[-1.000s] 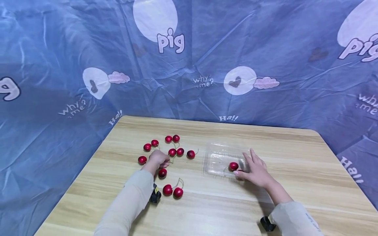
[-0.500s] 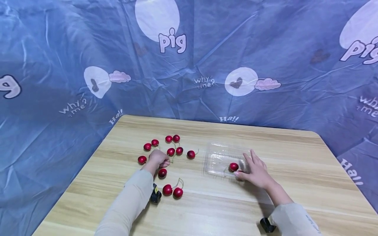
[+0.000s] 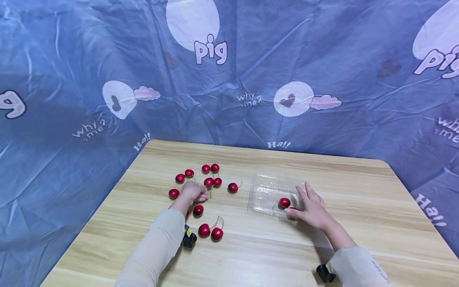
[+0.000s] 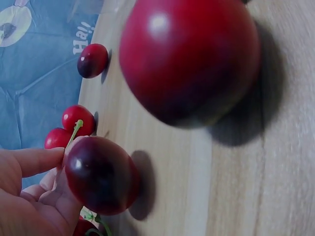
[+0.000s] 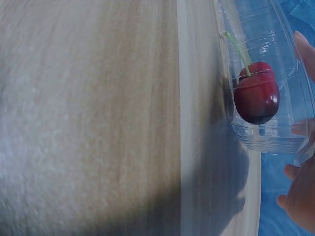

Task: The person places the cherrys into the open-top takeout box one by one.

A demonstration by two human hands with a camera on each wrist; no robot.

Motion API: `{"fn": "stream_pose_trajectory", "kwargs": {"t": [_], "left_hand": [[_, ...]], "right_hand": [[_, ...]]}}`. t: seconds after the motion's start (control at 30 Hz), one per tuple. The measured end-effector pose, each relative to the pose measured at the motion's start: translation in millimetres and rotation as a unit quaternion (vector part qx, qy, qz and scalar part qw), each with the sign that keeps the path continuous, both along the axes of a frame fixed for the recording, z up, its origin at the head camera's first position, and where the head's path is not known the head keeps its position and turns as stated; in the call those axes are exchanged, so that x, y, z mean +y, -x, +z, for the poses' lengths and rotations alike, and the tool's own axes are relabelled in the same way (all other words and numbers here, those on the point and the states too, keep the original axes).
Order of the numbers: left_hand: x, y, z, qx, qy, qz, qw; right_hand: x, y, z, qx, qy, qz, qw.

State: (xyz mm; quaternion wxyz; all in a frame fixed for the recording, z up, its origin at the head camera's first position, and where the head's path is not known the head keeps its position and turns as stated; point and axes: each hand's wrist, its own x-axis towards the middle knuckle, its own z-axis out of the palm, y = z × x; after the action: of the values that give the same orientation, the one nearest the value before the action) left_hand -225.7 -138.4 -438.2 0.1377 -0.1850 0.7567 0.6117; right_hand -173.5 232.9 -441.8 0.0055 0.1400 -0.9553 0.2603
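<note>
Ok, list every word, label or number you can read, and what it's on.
"pig" on the cloth: whole at centre, cut at right, only "g" at left.
"why me?" on the cloth, three times.
"Ha!!" on the cloth, three times.
Blue lettering on the right sleeve: too blurred to read.
Yellow patch on left camera: too small.
Cherries, box: none seen.

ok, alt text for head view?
A person's left hand is among red cherries on a wooden table; the right hand is at the right end of a clear plastic container with a cherry inside. Blue printed cloth behind.
</note>
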Motion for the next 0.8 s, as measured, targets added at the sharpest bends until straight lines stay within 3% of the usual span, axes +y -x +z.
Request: {"fn": "stream_pose_trajectory", "kwargs": {"t": [0.8], "left_hand": [[15.7, -9.5, 22.3, 0.039, -0.027, -0.052, 0.9975]], "right_hand": [[1, 1.7, -4.4, -0.009, 0.003, 0.000, 1.0000]]}}
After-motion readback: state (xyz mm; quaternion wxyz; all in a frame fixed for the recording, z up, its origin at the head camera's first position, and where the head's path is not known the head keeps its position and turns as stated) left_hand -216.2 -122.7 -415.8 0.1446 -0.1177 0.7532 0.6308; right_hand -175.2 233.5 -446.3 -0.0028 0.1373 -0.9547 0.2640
